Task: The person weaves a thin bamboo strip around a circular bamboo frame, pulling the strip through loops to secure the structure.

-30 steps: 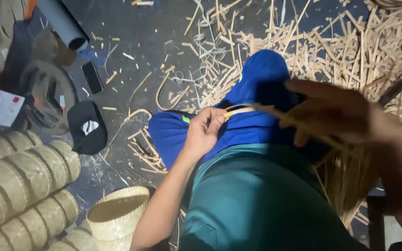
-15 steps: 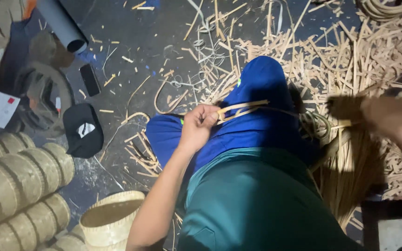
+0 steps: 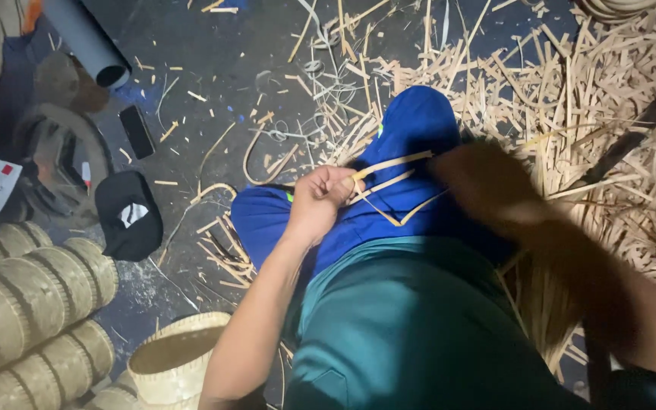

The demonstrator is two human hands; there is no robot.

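Left fingers: my left hand (image 3: 320,201) is curled, fingers (image 3: 337,182) pressed together, pinching one end of the thin bamboo strip (image 3: 389,163).
Right fingers: my right hand (image 3: 487,182) is a motion blur at the far end of the strip; I cannot tell whether its fingers are spread or closed, nor whether they grip it.
Bamboo strip: pale, flat and narrow; it runs from my left fingers toward my right hand, with lower lengths bending into a V just below. It lies over my blue trousers.
Blue trousers: my raised knee (image 3: 411,121) sits directly behind the strip.
Green shirt: the shirt (image 3: 419,326) fills the view on the near side of the strip.
Floor: dark floor (image 3: 222,68) surrounds my knee.
Strip litter: a dense heap of pale cut offcuts (image 3: 594,114) lies on the floor to the right of my knee, with scattered pieces to its left.
Black cap: the cap (image 3: 127,216) lies on the floor well left of my knee.
Phone: a dark phone (image 3: 137,130) lies beyond the cap.
Grey pipe: a pipe (image 3: 89,42) lies beyond the phone.
Woven baskets: stacked round baskets (image 3: 32,304) lie on the near side of the cap; one open basket (image 3: 176,364) stands beside my left forearm.
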